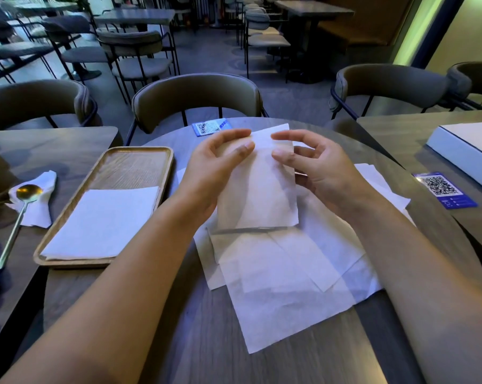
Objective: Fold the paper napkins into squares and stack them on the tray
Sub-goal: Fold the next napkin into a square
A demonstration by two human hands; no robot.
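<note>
A white paper napkin (258, 189), folded into a tall strip, is held up above the round table. My left hand (215, 167) pinches its upper left edge between thumb and fingers. My right hand (314, 164) pinches its upper right edge the same way. Several unfolded white napkins (284, 278) lie spread on the table under the held one. To the left lies a wooden tray (140, 159) with a folded square napkin (101, 223) on its near half.
A gold spoon (23, 200) rests on a crumpled napkin (44, 209) left of the tray. QR cards sit at the table's far edge (210, 126) and on the right (443, 189). A white box (467, 142) lies on the right-hand table. Chairs (195, 98) ring the far side.
</note>
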